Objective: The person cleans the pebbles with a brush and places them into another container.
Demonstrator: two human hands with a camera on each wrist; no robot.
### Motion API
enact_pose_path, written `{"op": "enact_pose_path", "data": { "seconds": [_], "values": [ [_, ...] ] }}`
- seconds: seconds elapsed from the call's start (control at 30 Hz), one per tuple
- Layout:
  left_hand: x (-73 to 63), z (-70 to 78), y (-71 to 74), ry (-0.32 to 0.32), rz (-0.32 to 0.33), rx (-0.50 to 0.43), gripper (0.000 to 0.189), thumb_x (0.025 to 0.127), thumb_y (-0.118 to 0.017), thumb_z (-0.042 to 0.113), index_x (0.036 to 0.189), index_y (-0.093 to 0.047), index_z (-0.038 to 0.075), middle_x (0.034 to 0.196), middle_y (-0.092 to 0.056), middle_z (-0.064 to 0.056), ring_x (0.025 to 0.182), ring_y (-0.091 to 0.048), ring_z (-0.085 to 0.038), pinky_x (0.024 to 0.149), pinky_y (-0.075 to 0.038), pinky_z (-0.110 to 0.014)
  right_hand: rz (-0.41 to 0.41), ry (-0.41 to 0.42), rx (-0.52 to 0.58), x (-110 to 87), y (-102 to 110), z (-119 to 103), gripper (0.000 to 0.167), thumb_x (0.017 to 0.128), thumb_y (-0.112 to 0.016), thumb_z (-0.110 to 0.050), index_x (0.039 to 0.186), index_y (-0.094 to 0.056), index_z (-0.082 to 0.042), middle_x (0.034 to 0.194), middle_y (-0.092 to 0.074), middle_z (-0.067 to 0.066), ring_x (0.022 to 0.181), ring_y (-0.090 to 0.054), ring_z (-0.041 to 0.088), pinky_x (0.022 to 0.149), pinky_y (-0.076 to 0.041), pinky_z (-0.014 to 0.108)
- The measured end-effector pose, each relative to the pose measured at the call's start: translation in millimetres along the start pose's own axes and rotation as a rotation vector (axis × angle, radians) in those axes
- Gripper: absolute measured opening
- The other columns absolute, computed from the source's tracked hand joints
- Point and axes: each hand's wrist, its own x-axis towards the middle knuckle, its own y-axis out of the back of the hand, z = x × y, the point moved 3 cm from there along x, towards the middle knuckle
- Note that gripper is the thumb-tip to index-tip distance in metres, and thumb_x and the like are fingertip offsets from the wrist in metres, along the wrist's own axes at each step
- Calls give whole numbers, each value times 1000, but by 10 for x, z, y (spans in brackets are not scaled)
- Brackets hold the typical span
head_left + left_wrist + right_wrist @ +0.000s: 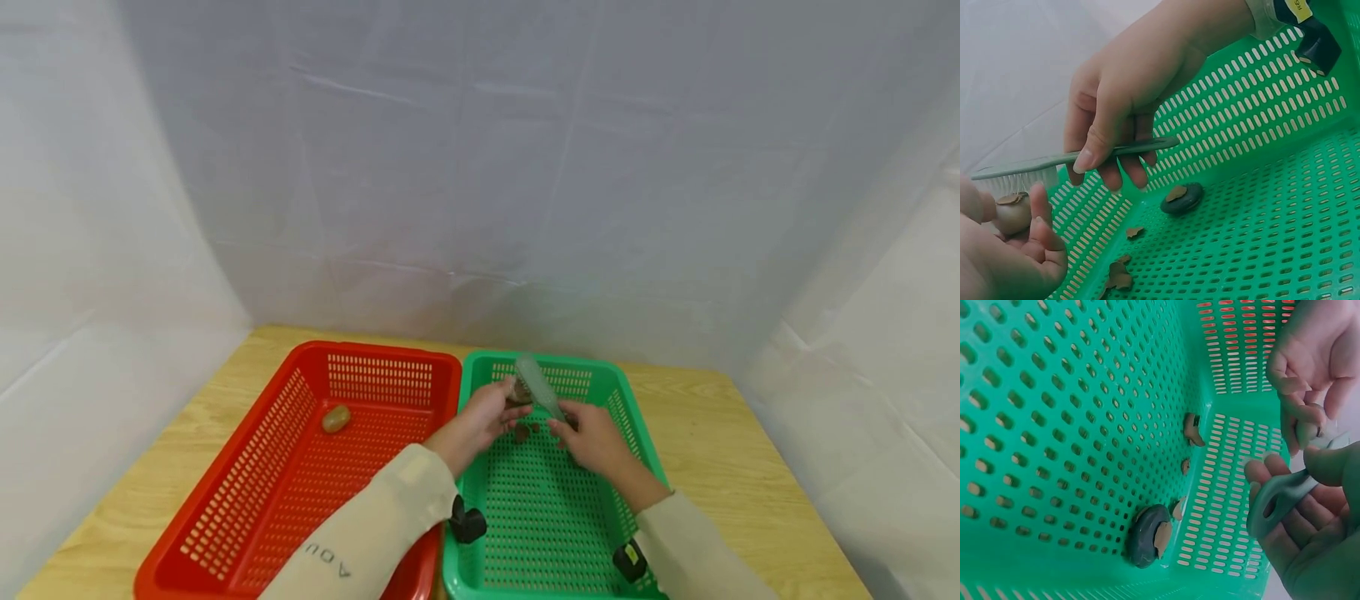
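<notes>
My left hand (487, 410) holds a smooth, pale brown pebble (1013, 217) over the far part of the green basket (471, 500). A brown flake of what looks like clay sticks to the pebble's top. In my right hand (596, 437) is a grey-green brush (1029, 165), pinched by its handle between thumb and fingers. Its pale bristles face down onto the flaked side of the pebble. Below the hands, a dark rounded stone (1141, 540) with a brown patch lies in the green basket. Brown flakes (1119, 276) are scattered near it.
A red basket (442, 375) stands against the green one on the left, with one tan, glossy stone (336, 418) inside. Both baskets rest on a light wooden table (705, 442). White sheeting (480, 208) hangs behind and at both sides.
</notes>
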Motion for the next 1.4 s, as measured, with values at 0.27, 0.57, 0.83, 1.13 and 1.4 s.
{"op": "enact_pose_path", "data": {
  "seconds": [0.27, 0.57, 0.83, 1.13, 1.4],
  "values": [
    [20, 6, -2, -8, -4, 58, 42, 107, -35, 28, 131, -53, -2, 112, -65, -11, 72, -61, -5, 58, -40, -18, 30, -58, -29, 13, 11, 19, 16, 94, -63, -8, 107, -68, 0, 79, -71, 13, 61, -65, 17, 51, -50, 28],
    [-1, 10, -8, -9, -1, 35, 44, 108, -29, 27, 132, -53, -2, 124, -63, -19, 69, -62, -4, 55, -38, -16, 62, -114, -23, 27, 24, 81, 24, 95, -62, -11, 115, -66, 3, 88, -72, 12, 67, -68, 21, 57, -53, 30],
    [-34, 18, -7, -7, 1, 40, 44, 108, -28, 31, 134, -48, 2, 129, -59, -18, 78, -64, -10, 57, -40, -17, 32, 97, -12, 20, 3, 1, 31, 95, -62, -12, 122, -62, 3, 95, -72, 14, 69, -69, 19, 61, -54, 27],
    [-38, -9, -10, -27, -27, 59, 44, 107, -32, 30, 134, -49, -1, 127, -61, -18, 118, -57, -35, 63, -39, -21, -3, 108, 44, -4, -41, 6, 36, 96, -61, -13, 128, -58, 5, 102, -71, 18, 74, -70, 26, 62, -54, 24],
    [-33, 1, 9, -42, -38, 45, 49, 108, -25, 33, 134, -48, -2, 120, -62, -19, 103, -62, -30, 65, -42, -22, 10, 72, 6, 4, -37, 0, 29, 95, -63, -10, 121, -63, 2, 91, -72, 14, 68, -68, 26, 57, -52, 26]
  ]
}}
